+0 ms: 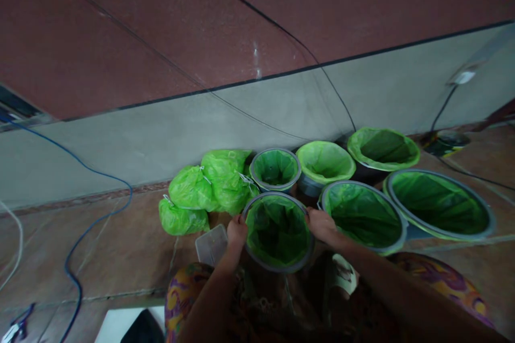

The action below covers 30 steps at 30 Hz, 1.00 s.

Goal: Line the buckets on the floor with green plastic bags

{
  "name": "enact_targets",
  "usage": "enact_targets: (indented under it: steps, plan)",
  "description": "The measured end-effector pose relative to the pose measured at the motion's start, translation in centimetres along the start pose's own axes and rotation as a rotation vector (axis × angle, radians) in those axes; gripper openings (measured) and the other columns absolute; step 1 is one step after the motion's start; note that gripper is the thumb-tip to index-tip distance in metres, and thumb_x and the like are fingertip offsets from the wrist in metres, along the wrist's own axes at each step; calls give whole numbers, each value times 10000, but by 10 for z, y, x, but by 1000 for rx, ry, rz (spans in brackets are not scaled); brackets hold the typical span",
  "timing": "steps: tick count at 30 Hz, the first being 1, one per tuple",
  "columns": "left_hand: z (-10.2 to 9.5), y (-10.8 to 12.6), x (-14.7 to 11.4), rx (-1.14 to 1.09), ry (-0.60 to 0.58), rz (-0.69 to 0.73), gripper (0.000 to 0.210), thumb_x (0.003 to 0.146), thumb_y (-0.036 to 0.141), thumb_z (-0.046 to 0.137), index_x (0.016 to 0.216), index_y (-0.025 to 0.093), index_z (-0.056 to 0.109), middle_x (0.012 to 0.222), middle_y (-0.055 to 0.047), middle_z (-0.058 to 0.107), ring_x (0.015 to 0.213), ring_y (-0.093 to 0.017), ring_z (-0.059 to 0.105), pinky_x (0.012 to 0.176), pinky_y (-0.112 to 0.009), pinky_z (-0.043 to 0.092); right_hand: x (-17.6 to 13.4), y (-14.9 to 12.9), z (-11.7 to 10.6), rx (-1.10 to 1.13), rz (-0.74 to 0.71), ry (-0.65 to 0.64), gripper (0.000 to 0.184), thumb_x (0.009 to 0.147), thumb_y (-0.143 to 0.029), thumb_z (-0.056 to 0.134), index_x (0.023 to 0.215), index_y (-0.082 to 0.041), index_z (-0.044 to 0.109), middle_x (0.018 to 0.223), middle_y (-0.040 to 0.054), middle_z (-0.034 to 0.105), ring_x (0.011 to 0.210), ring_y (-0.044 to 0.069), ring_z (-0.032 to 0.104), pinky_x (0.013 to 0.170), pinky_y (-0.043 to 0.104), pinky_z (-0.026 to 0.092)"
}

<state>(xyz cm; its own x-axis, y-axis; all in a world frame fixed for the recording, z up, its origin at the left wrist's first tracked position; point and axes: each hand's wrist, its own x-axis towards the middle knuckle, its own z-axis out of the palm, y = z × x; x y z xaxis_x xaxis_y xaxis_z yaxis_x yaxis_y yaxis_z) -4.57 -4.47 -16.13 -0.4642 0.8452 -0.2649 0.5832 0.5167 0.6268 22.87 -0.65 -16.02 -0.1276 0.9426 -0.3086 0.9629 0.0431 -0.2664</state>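
Near bin [278, 233] steadied on the floor: left hand [236, 230] and right hand [322, 223] each pinching the rim over the green liner [277, 225].

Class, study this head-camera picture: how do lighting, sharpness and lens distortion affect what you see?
Head view: dim, with a glare streak on the red wall; wide-angle bending curves the wall edge; soft blur throughout, worst on the forearms at the bottom; green bin liners stand out, and both hands, left and right, grip the nearest bin.
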Motion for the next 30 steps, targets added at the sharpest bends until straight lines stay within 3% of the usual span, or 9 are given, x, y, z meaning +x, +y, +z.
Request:
enact_targets:
  steps: [4, 8, 12, 24, 30]
  plan:
    - [4, 0, 3, 200, 11, -15, 309, 904, 243, 431, 890, 173, 732, 950, -156, 730, 938, -273, 687, 822, -356, 488, 8, 0, 6, -15, -20, 45, 304, 944, -193, 376, 1011, -123, 663, 936, 203, 725, 901, 292, 702, 771, 366, 508]
    - [9, -2, 8, 247, 12, -59, 314, 909, 256, 443, 939, 155, 739, 988, -171, 728, 1003, -280, 674, 882, -376, 490, 18, -6, 9, -38, -21, 80, 323, 934, -164, 361, 1020, -144, 672, 968, 218, 715, 910, 288, 698, 794, 389, 512]
    - [14, -6, 12, 243, -7, -107, 314, 909, 254, 454, 946, 112, 731, 1034, -214, 712, 1031, -311, 668, 908, -439, 489, 24, -14, 9, -71, -13, 56, 340, 927, -124, 343, 1032, -75, 662, 990, 243, 707, 938, 304, 693, 786, 383, 512]
    - [22, -15, 9, 203, -79, -34, 261, 865, 256, 523, 791, 121, 734, 988, -255, 712, 1044, -392, 657, 942, -532, 469, 26, -10, 6, -105, -2, 14, 349, 911, -99, 336, 1057, -60, 651, 1003, 254, 701, 957, 336, 691, 760, 389, 504]
    - [24, -17, 5, 242, -121, -22, 206, 840, 215, 539, 781, 134, 720, 957, -205, 725, 1045, -321, 658, 957, -455, 471, 24, -9, 7, -113, 29, 3, 317, 890, -93, 387, 1054, -72, 658, 988, 252, 700, 945, 319, 690, 742, 362, 504]
